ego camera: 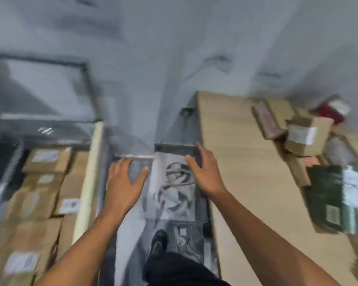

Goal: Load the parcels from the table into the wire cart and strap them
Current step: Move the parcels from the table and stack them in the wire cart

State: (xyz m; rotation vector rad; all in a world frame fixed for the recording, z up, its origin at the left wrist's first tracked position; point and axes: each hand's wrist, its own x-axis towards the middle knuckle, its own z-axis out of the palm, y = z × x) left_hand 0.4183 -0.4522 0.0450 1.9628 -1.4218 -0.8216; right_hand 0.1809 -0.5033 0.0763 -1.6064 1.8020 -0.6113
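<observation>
Hands both spread flat, fingers straight: left hand (122, 180) and right hand (203, 172) flank a grey pack (174, 193) between cart (89, 162) and table (236, 151), likely steadying it; blur hides any contact. Roughly four boxes (39, 195) fill the cart, and about five parcels (306, 137) wait on the table.

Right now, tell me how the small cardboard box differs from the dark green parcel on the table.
Colour: the small cardboard box is plain brown, the dark green parcel far darker. Shape: the box is blocky and stands tall; the green parcel lies flat. Place: the box sits farther back, the green parcel nearer the front. Both rest on the table and carry a pale label.
</observation>
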